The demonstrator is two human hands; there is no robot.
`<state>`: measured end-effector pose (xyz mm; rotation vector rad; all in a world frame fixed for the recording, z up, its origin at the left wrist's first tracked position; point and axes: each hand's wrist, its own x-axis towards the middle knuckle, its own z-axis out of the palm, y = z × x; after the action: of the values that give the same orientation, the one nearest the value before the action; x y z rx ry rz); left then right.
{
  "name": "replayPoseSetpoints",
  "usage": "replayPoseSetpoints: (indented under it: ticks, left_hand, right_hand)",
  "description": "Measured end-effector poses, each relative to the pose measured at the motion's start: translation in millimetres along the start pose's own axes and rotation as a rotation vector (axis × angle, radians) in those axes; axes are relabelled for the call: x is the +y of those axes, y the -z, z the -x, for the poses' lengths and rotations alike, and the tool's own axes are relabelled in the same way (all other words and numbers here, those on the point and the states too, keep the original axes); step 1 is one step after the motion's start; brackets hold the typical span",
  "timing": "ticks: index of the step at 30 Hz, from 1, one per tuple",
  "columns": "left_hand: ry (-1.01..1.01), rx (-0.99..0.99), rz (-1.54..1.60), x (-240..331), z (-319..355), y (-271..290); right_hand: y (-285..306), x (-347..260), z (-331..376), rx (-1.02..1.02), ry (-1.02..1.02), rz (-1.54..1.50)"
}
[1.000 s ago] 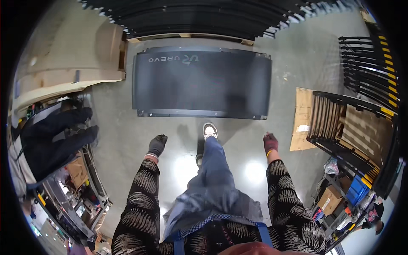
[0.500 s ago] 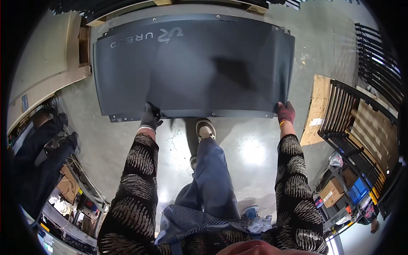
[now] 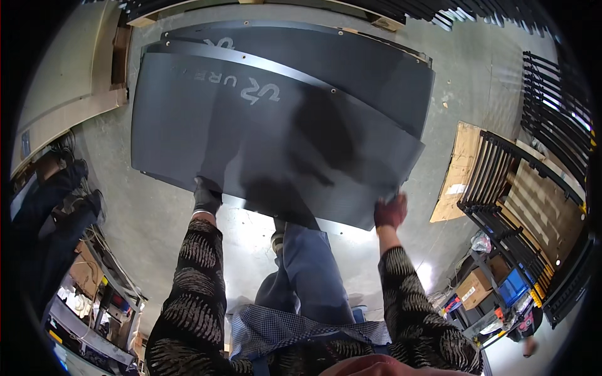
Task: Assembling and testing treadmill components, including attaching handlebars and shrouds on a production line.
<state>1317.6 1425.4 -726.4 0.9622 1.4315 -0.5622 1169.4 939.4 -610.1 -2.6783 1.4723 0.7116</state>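
Note:
A large dark-grey panel with screw holes along its edges and pale lettering is held tilted, its right end swung toward me. Beneath and beyond it lies a second panel of the same kind. My left hand, in a dark grey glove, grips the near edge left of the middle, thumb on top. My right hand, in a dark red glove, is closed at the near right corner; its fingertips under the panel are hidden. My shadow falls across the panel's face.
Black slatted metal frames and a cardboard sheet stand at the right. A pale board is at the upper left. Another person's dark-clothed legs show at the left. Cluttered shelves and a cardboard box flank me.
The upper panel has come off the one below and turned, its right end moving nearer to me. My right hand has moved down and left with it; my left hand has shifted slightly left and nearer.

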Motion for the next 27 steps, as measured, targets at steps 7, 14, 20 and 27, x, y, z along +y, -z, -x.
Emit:
replayPoseSetpoints:
  ticks: [7,14,20,27]
  left_hand:
    - [-0.114,0.015,0.099,-17,-62,35]
    - [0.03,-0.122,-0.076,-1,-42,50]
    - [-0.075,-0.305,-0.009,3,69,20]
    - [-0.349,-0.548,-0.145,6,261,6]
  right_hand:
    - [63,-197,-103,0.196,0.783,-0.089]
    - [96,-213,-113,-0.207,0.644,-0.037]
    - [160,-121,-67,0.09,0.683,-0.224]
    - [262,77,55,0.398,0.627,-0.479]
